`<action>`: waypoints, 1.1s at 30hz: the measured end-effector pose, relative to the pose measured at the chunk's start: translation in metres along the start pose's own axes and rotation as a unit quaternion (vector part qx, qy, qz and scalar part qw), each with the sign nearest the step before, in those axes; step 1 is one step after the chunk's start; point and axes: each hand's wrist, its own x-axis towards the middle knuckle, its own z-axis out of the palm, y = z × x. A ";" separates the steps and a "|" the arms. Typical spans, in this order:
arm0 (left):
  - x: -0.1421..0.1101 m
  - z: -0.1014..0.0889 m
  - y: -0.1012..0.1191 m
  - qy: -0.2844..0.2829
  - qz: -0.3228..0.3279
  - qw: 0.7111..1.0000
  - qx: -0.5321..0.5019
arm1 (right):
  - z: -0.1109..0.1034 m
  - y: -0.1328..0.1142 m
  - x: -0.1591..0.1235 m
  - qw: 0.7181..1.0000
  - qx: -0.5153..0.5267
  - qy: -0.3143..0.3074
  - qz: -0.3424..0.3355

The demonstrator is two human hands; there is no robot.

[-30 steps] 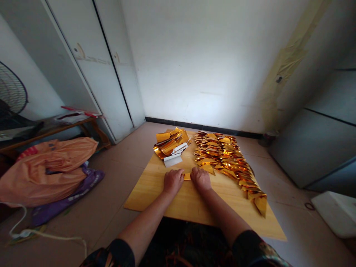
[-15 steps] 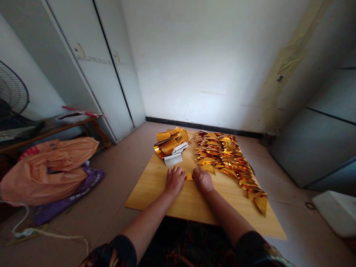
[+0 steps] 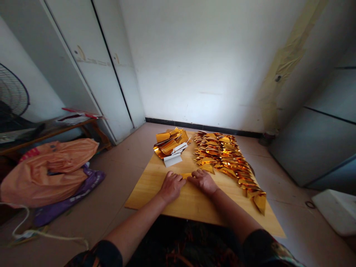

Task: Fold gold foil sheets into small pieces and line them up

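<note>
My left hand [image 3: 170, 185] and my right hand [image 3: 204, 181] rest side by side on the wooden board [image 3: 150, 189], fingers pressed down on a small gold foil piece [image 3: 186, 175] between them. Only its top edge shows. Just beyond the hands lies a loose stack of flat gold and white sheets [image 3: 171, 146]. A long row of folded gold foil pieces [image 3: 226, 159] runs along the board's right side, from the far edge to near the front right corner.
An orange plastic bag [image 3: 50, 167] on purple cloth lies on the floor at left, with a white cord [image 3: 41, 233] near it. A low wooden bench [image 3: 55, 128] and fan [image 3: 12, 92] stand far left. A white box [image 3: 336, 211] sits at right.
Both hands have slid a little toward me and flattened over the gold piece. The view has tilted slightly; the piles have not moved.
</note>
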 end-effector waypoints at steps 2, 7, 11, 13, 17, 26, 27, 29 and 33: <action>0.000 0.000 0.000 0.001 0.001 1.000 0.001 | -0.001 0.001 0.000 1.000 0.006 -0.010 -0.020; 0.000 0.002 0.001 0.008 -0.013 1.000 -0.001 | -0.004 0.000 -0.001 0.998 -0.022 -0.026 -0.050; -0.004 0.004 -0.004 0.007 -0.015 1.000 -0.014 | -0.009 -0.002 -0.008 0.998 -0.045 -0.024 -0.047; -0.007 0.006 -0.008 0.008 -0.011 1.000 -0.027 | -0.011 -0.002 -0.014 0.998 -0.047 -0.018 -0.038; -0.008 0.011 -0.013 0.022 -0.009 0.999 -0.043 | -0.012 0.001 -0.021 0.999 -0.047 -0.008 -0.017; -0.005 0.011 -0.012 0.029 -0.010 0.998 -0.054 | -0.008 0.006 -0.024 1.000 0.007 0.015 0.025; -0.006 0.012 -0.012 0.033 -0.012 0.998 -0.054 | -0.007 0.007 -0.024 0.999 0.023 0.021 0.032; -0.006 0.012 -0.012 0.040 -0.017 0.997 -0.056 | -0.005 0.008 -0.022 0.994 0.068 0.048 0.069; -0.001 0.012 -0.011 0.046 -0.030 0.996 -0.064 | 0.002 0.006 -0.010 0.969 0.140 0.087 0.182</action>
